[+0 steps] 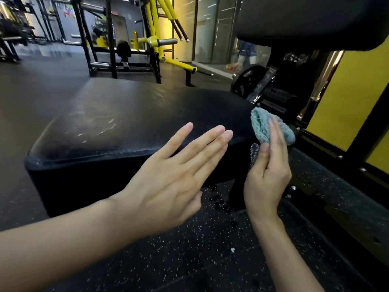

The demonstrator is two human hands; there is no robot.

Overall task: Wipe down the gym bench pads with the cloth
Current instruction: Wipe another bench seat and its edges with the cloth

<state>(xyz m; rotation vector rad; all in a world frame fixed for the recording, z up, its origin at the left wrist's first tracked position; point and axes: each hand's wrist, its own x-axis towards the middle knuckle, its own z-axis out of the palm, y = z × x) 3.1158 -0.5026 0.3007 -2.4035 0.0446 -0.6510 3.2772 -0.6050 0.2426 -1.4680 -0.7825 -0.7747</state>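
Observation:
A black padded bench seat [130, 119] fills the middle of the head view, its top showing faint streaks. A second black pad [311, 20] hangs at the upper right. My right hand [267, 173] holds a bunched teal cloth [263, 125] between thumb and fingers, just off the seat's right end. My left hand [174, 171] hovers flat with straight fingers in front of the seat's near edge, holding nothing.
Speckled black rubber flooring [189, 260] lies below. A weight plate [248, 81] and black frame parts stand behind the cloth. A yellow panel [347, 98] runs along the right. A yellow and black machine [155, 39] stands further back.

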